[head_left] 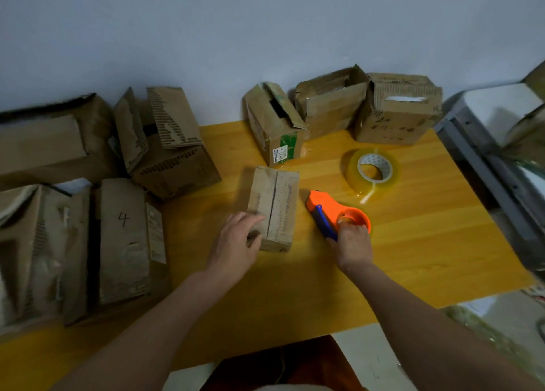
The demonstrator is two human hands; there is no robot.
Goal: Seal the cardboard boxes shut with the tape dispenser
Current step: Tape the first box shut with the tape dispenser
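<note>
Yellow table (413, 258) holds eight cardboard boxes, one tape dispenser, one loose tape roll. Small box (274, 207) sits mid-table, flaps folded down, centre seam visible with no tape that I can make out. Left hand (236, 243) rests on its near-left corner, fingers loosely bent over the top edge and side, steadying it. Right hand (352, 243) grips the orange dispenser (330, 210) at its ring end, fingers curled round it; the dispenser lies on the table just right of the small box, blue part along its near side, nose pointing away from the person. Can't tell whether a roll is loaded in it. Clear tape roll (373, 169) lies flat further back on the right, apart from the dispenser. Three boxes stand at the back by the wall: green-labelled box (275, 128), middle box (330, 104), right box (398, 110); flaps look partly open. Four larger, worn boxes are on the left: back-left box (44, 142), torn box (168, 142), box marked 4 (126, 237), near-left box (32, 252).
</note>
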